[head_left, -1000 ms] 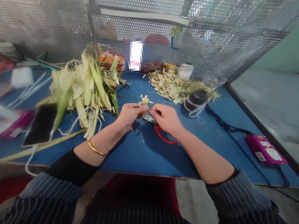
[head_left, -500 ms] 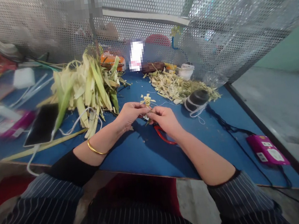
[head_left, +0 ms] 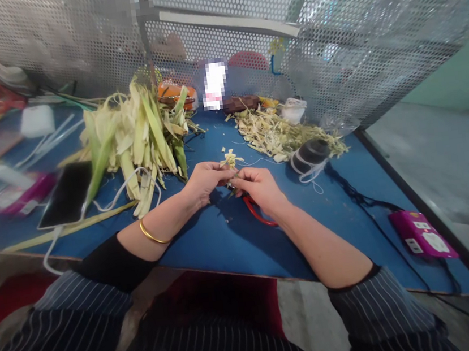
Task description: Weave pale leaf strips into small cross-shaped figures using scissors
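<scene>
A small pale yellow corn husk flower (head_left: 230, 159) is pinched upright between my two hands above the blue tabletop. My left hand (head_left: 208, 181) grips it from the left with thumb and fingertips. From the other side, the fingertips of my right hand (head_left: 258, 184) are closed at its lower end, touching my left fingers. Part of the flower's base is hidden by the fingers. Red-handled scissors (head_left: 259, 214) show below my right wrist; their blades are mostly hidden. A thin white thread lies behind the hands, leading towards a dark thread spool (head_left: 310, 157).
Left of the hands is a heap of corn husks (head_left: 124, 132), with a phone (head_left: 64, 193) and white cable beside it. Husk scraps (head_left: 269, 131) are piled at the back right. A magenta power box (head_left: 422, 234) with black cords sits at the right; perforated metal mesh (head_left: 217, 35) stands behind.
Both hands keep their pinch on the corn husk flower, with only a slight shift of the fingers. The camera view has moved a little.
</scene>
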### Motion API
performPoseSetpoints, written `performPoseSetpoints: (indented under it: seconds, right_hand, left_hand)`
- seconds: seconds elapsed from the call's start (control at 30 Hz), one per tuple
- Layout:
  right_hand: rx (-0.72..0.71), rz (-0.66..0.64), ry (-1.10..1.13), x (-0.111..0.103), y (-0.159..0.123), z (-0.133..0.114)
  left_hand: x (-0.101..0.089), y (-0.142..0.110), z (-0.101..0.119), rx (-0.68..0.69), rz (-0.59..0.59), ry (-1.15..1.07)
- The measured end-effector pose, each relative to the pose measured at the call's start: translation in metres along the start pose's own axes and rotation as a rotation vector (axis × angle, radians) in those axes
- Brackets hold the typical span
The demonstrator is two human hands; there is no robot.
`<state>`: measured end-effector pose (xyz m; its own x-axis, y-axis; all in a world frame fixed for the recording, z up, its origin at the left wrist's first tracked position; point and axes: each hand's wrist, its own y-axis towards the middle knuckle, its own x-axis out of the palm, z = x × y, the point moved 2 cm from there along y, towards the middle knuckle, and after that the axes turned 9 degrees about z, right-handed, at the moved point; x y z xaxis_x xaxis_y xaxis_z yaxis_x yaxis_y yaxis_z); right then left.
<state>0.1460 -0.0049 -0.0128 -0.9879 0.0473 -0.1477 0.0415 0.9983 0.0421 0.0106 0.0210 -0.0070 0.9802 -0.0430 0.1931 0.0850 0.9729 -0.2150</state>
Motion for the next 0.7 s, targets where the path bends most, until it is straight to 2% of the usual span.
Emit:
performPoseSetpoints:
  seconds: [0.33, 0.43, 0.57, 0.7]
  right_hand:
    - [0.019, -0.003, 0.003, 0.002, 0.003, 0.006]
    - [0.016, 0.003, -0.003, 0.001, 0.002, 0.005]
    - [-0.029, 0.042, -0.064, -0.005, 0.004, 0.001]
    - [-0.141, 0.101, -0.187, -0.013, 0.007, -0.001]
  left_hand:
    - [0.0, 0.006, -0.012, 0.029, 0.035, 0.006]
    - [-0.002, 0.009, -0.009, 0.032, -0.015, 0.015]
    - [-0.007, 0.012, -0.003, 0.027, -0.042, 0.063]
    - [-0.009, 0.011, -0.001, 0.014, -0.045, 0.105]
